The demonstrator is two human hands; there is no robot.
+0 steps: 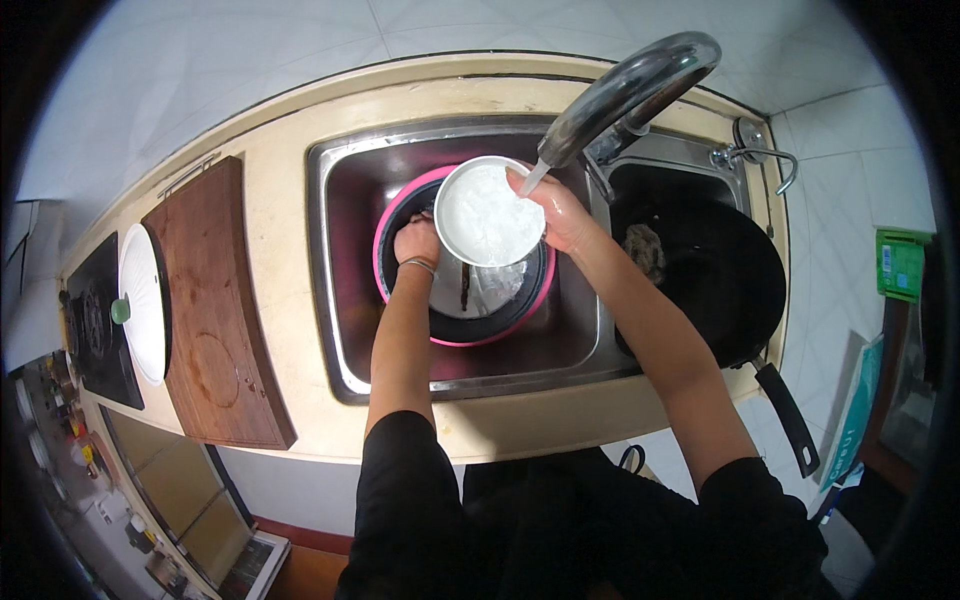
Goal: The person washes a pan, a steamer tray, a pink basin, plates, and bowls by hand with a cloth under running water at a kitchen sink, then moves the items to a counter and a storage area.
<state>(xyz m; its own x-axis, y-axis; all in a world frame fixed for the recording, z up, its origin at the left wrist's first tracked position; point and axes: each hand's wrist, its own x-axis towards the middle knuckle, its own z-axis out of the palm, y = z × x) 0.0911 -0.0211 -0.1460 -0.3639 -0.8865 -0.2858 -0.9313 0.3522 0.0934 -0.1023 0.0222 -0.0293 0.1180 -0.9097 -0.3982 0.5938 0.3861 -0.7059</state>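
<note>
My right hand (559, 210) grips the right rim of a white bowl (489, 217), thumb on its inner edge. Water runs from the chrome faucet (630, 97) down by that thumb, and the bowl holds water. Below the bowl, a round pink-rimmed basin (382, 259) with a dark inside stands in the left sink bowl. My left hand (417, 241) reaches into the basin at its left side; its fingers are partly hidden, so what they hold cannot be told. A pale dish and a dark, thin utensil (465, 289) show in the basin under the bowl.
A black wok (705, 300) with a scrubber (643, 251) in it sits over the right sink bowl, its handle jutting past the counter's front edge. To the left lie a wooden cutting board (217, 322), a white lid (142, 300) with a green knob and a black cooktop (94, 322).
</note>
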